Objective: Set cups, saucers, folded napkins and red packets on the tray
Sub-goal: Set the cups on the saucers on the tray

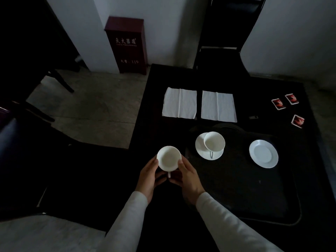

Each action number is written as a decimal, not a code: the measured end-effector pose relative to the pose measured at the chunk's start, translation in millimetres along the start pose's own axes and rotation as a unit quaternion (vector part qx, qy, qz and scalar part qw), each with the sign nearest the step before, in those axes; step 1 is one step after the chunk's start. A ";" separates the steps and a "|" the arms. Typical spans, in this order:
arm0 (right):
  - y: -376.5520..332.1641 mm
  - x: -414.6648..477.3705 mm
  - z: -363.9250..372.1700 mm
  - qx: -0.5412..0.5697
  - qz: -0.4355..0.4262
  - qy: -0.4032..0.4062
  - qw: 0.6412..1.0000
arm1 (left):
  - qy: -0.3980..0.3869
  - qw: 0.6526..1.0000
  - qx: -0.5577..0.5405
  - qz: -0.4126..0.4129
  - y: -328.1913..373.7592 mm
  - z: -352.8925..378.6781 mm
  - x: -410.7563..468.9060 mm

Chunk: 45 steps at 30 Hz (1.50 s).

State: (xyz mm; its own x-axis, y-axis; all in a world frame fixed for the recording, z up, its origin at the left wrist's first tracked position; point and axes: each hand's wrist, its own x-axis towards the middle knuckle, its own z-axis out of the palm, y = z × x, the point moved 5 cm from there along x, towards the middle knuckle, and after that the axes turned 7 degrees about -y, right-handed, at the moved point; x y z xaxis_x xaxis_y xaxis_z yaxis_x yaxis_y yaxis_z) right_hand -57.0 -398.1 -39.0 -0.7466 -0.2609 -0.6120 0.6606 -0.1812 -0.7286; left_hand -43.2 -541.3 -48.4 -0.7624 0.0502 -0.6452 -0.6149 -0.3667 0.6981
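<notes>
Dim room, white walls, stone floor, dark red cabinet (128, 46) at the back wall; you're standing over a black table (227, 79) w/ a black chair (231, 24) behind it. Take the tray (236, 188) as the landmark: it lies on the near right part of the table, dark on dark, so its rim is hard to read.

Beyond the tray, two white napkins (199, 105) lie flat side by side, unfolded or only creased, can't tell. Beyond its far right corner, three red packets (289, 108) sit loose on the table.

On the tray: far left, a saucer (209, 149) w/ a cup (214, 143) on it, tilted and off-centre. Far right, a bare saucer (263, 153).

Left of the tray, off it, your left hand (149, 179) and right hand (189, 180) cup the second cup (169, 158) between them, fingers closed round its sides, handle toward you.

Risks from here, imo: the carry to the bare saucer passes near the seated cup, which looks unsteady, so a sleeve brush could tip it. Low light plus black rim means you could clip the tray edge w/ the cup base.
</notes>
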 end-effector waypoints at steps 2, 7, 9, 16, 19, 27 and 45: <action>-4.9 -10.3 -3.6 0.014 -0.014 0.002 1.000 | -0.008 1.000 0.004 0.009 -0.6 6.4 -6.3; -10.5 -35.7 -13.4 0.038 -0.045 -0.003 0.998 | -0.037 0.999 0.007 0.029 -3.8 23.7 -20.8; -11.8 -45.4 -18.2 0.036 -0.051 0.002 0.998 | -0.046 0.998 0.003 0.032 -7.0 29.9 -25.7; -11.6 -79.2 -40.7 0.022 -0.055 0.023 0.998 | -0.069 0.997 0.015 0.029 -18.6 54.0 -42.2; -11.3 -88.0 -51.7 0.030 -0.058 0.026 0.998 | -0.072 0.997 0.019 0.032 -24.2 63.2 -46.5; -15.0 -105.0 -97.7 0.047 -0.049 0.019 0.998 | -0.075 0.996 0.041 0.036 -41.7 108.6 -54.1; -62.2 -113.9 -256.2 0.038 -0.049 0.017 0.998 | -0.051 0.997 0.044 0.028 -73.3 267.9 -23.0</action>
State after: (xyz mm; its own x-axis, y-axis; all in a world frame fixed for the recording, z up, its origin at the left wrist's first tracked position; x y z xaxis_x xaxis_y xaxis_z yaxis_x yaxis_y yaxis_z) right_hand -33.3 -114.2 -2.8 -0.8093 -0.2055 -0.5503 0.5874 -0.2761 -0.7608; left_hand -34.6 -266.7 -1.5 -0.8098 0.1277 -0.5727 -0.5827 -0.2887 0.7596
